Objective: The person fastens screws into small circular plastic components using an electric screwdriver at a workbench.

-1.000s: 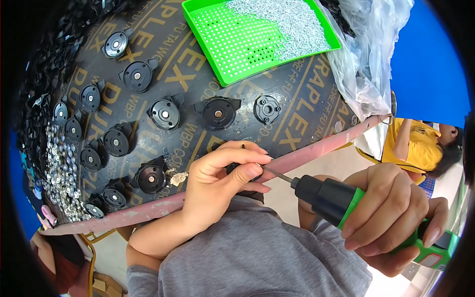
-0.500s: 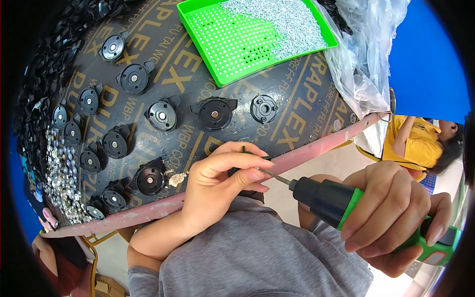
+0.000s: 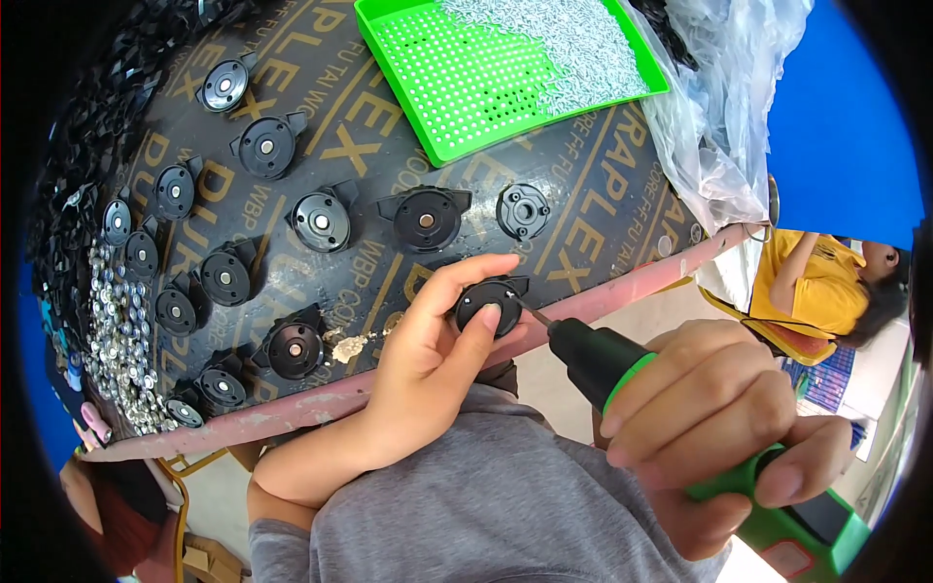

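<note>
My left hand (image 3: 413,355) grips a round black plastic part (image 3: 476,298) between thumb and fingers, just above the table's near edge. The thumb presses on its face and hides some of it. In my right hand (image 3: 714,403) is a green and black electric screwdriver (image 3: 601,358), pointing left. Its thin bit (image 3: 533,312) reaches the right rim of the held part, beside a small bright spot that looks like a screw. Whether the bit touches it, I cannot tell. Beyond the left hand lie a black part with a wing (image 3: 442,233) and a plain round black disc (image 3: 533,228).
A green perforated tray (image 3: 437,146) holds many silver screws (image 3: 593,58). More winged black parts (image 3: 267,160) are spread over the left side. Small shiny pieces (image 3: 121,340) and black parts (image 3: 73,204) pile up far left. Clear plastic (image 3: 714,117) hangs at right; a person in yellow (image 3: 792,272) sits beyond.
My left hand has turned, so the black part's face now shows under the thumb. The screwdriver has moved left and slightly up, its bit now at the part's rim.
</note>
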A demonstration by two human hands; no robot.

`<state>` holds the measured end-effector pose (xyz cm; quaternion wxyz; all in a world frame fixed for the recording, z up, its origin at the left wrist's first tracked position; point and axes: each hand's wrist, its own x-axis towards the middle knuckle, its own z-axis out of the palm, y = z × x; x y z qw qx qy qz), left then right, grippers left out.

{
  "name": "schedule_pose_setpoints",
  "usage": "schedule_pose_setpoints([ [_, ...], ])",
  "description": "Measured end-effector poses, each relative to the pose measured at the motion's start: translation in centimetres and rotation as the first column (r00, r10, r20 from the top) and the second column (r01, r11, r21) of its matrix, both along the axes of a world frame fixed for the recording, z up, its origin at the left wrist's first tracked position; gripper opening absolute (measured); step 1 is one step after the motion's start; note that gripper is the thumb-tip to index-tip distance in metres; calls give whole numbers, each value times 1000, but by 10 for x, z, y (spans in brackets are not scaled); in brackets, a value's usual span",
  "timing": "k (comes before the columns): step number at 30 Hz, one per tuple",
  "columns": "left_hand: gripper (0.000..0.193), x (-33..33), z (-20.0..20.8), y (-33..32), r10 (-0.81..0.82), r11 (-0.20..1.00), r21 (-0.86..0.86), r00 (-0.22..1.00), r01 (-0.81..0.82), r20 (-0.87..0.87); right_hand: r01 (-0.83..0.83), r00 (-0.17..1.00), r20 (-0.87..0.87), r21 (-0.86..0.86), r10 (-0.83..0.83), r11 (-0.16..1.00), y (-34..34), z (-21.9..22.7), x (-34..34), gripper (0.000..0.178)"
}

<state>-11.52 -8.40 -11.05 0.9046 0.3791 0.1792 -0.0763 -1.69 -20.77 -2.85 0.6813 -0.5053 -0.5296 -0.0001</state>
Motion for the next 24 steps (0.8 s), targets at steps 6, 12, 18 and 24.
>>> schedule_pose_setpoints([
  [6,32,0,0,-6,35,999,30,999,-35,8,-37,999,27,-64,38,997,1,-1,3,30],
  [12,29,-2,-4,-7,62,991,118,997,-66,37,54,998,-15,-45,-54,998,2,-13,-4,29],
  [18,29,-4,-10,-8,28,976,213,995,-47,92,-289,957,-15,-17,289,957,13,0,28,28],
  [24,42,-1,-8,-6,42,980,192,993,-62,108,-130,977,-144,171,155,977,17,17,57,22],
])
